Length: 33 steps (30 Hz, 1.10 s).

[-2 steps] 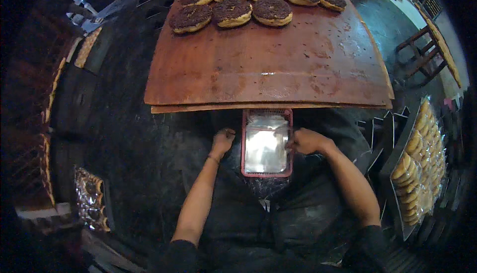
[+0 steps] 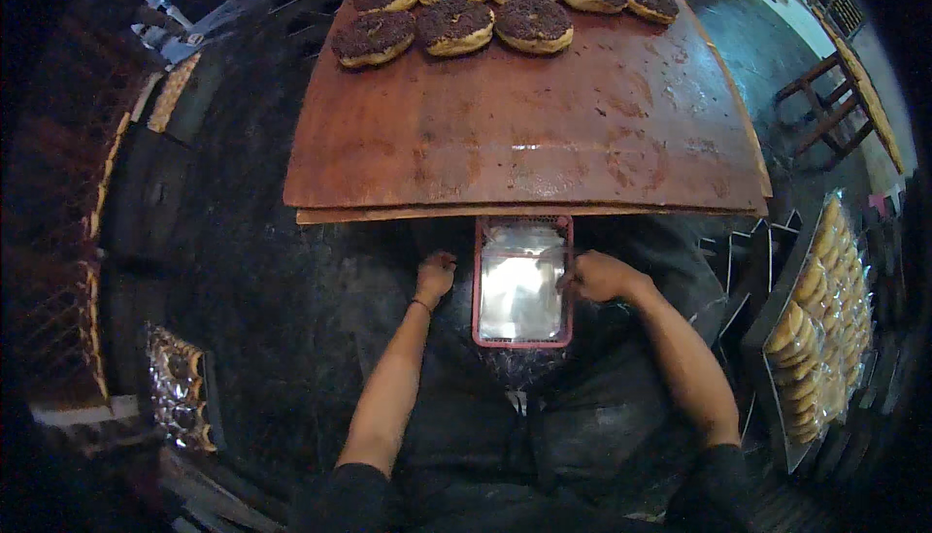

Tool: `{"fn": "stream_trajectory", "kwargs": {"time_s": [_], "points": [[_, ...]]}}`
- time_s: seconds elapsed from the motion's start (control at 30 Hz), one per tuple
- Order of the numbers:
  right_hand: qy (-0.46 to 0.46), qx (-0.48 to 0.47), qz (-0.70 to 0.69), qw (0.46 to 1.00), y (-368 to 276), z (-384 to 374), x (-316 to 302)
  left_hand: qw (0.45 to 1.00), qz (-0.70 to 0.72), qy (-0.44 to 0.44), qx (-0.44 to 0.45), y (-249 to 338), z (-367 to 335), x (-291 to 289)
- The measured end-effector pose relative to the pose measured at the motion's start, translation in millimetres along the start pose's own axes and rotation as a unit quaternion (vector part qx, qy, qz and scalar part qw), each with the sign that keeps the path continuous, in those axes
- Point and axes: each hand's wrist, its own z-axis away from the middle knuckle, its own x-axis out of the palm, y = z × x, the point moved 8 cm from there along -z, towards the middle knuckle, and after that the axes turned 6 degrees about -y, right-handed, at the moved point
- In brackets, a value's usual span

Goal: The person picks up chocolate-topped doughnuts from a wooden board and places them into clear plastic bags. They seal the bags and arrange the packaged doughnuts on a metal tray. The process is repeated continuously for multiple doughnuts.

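Note:
A pink plastic basket (image 2: 477, 324) lies in my lap under the near edge of a brown wooden board. Inside it is a stack of clear plastic bags (image 2: 519, 295), shiny with reflected light. My left hand (image 2: 435, 276) is just left of the basket, apart from its rim, with the fingers curled; whatever may be in them is hidden. At the basket's right rim, my right hand (image 2: 597, 276) has its fingers drawn together over the edge of the bags. Whether a bag is pinched there is too small to tell.
Chocolate-topped donuts (image 2: 456, 26) sit in rows on the far part of the wooden board (image 2: 544, 135). To the right leans a tray of wrapped pale buns (image 2: 820, 319). Another tray of wrapped donuts (image 2: 180, 387) is at lower left. A wooden stool (image 2: 825, 111) stands far right.
Almost nothing differs. The board and basket sit very slightly lower in the picture; both hands keep their places beside the basket.

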Motion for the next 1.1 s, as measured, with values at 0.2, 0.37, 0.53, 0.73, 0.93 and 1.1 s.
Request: {"fn": "stream_trajectory", "kwargs": {"time_s": [0.2,0.37,0.53,0.73,0.93,1.1], "points": [[0.058,0.014,0.014,0.998,5,-13,1,0.988,0.124,0.04,-0.086,-82,-20,31],[-0.004,0.119,0.108,0.987,23,2,-4,0.971,0.238,0.006,0.001,22,-1,19],[0.002,0.04,0.074,0.996,-3,-15,9,0.983,0.004,-0.016,0.182,59,-34,55],[-0.004,0.042,0.093,0.995,-9,-23,27,0.96,-0.221,0.004,0.175,59,-71,95],[0.027,0.04,0.042,0.998,12,-19,27,0.972,-0.134,-0.035,0.189,78,-81,106],[-0.006,0.073,0.041,0.996,9,-31,29,0.972,-0.148,-0.034,0.181,66,-64,100]]}}
